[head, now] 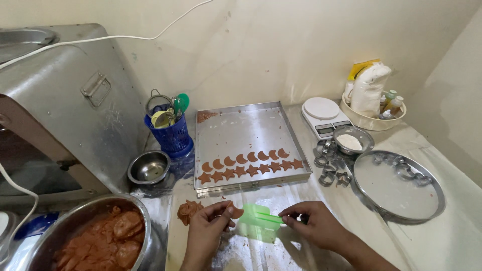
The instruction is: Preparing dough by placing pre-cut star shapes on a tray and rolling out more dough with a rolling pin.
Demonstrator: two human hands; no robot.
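**Lifting a dough piece off the desk with a green scraper**

Filling the left of the view, a large metal oven (65,100) is cut off by the frame, so its full shape cannot be made out. The desk (452,231) it stands on is covered in a pale sheet and runs out of view on the right. A square baking tray (241,128) sits in the middle, with two rows of brown dough shapes (248,165), crescents behind and stars in front, along its near edge. To its right lies a round metal plate (399,193) with cutters on its far rim, too small to tell apart. At bottom left a big steel bowl of brown dough (100,238) is half cut off. Behind it stand a small empty steel bowl (149,168) and a blue utensil holder (170,133).

Just in front of the tray, the left hand (208,231) pinches a small dough piece (235,212) between thumb and fingertips, its grip closed on it. The right hand (316,223) holds the green scraper (258,221) by one end, grip closed; the blade is blurred and its edge is hard to read. A dough lump (188,211) lies beside the left hand.
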